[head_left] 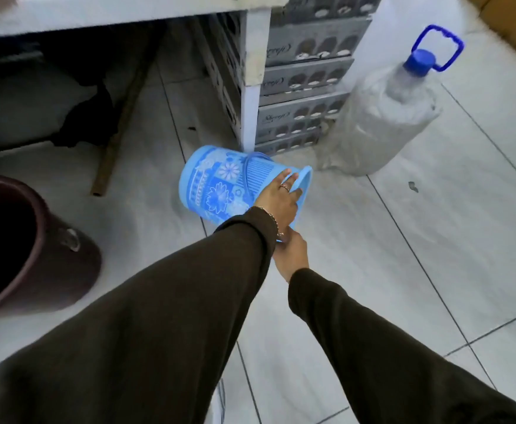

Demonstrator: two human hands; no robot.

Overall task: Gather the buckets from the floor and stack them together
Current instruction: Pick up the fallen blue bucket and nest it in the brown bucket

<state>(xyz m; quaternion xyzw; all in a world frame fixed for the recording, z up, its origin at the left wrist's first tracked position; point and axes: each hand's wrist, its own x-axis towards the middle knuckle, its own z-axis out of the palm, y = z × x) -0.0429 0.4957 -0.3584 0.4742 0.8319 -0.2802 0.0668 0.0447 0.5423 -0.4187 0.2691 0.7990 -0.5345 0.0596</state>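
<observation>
Both hands, left [281,203] and right [291,255], grip the tipped blue bucket [216,185] (rim side).

So the light blue flower-patterned plastic bucket [216,186] lies on its side right in front of the white table leg [252,87]. Left of it: dark maroon plastic bucket [36,255]. Right: clear blue-capped water jug [385,117].

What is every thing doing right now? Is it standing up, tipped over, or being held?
Blue bucket: tipped on its side, held at the rim.
Left hand: gripping the bucket's rim.
Right hand: gripping the rim's lower edge.
Dark red bucket: tilted, open, nobody holding it.
Big water bottle: capped, handle up.
</observation>
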